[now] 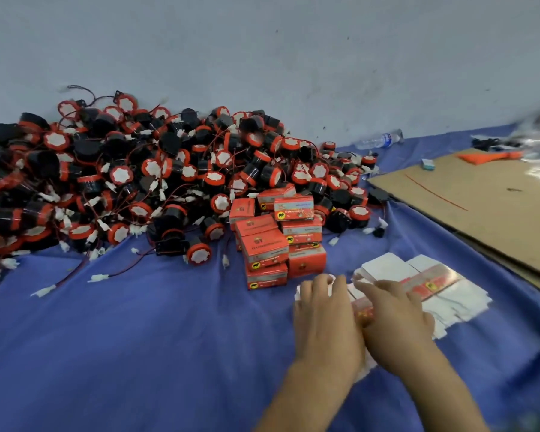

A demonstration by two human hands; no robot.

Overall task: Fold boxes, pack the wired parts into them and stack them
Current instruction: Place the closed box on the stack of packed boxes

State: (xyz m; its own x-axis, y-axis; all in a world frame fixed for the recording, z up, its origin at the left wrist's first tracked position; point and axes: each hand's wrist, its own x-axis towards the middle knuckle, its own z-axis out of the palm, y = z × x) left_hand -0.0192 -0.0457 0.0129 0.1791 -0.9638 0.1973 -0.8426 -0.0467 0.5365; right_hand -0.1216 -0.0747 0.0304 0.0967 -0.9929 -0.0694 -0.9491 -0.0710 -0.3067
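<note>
A big heap of black-and-red wired parts (144, 182) with white connectors covers the far left of the blue cloth (138, 338). In front of it stands a stack of folded red boxes (275, 241). To the right lies a pile of flat, unfolded white-and-red box blanks (430, 285). My left hand (325, 319) and my right hand (396, 322) both rest on the near end of that pile, side by side, fingers fairly straight. A red-printed blank (360, 310) shows between them. Whether either hand pinches a blank is hidden.
A brown cardboard sheet (487, 207) lies at the right with a small blue-white item and an orange piece on it. A plastic water bottle (381, 140) lies by the grey wall. Clear plastic bags sit at the far right.
</note>
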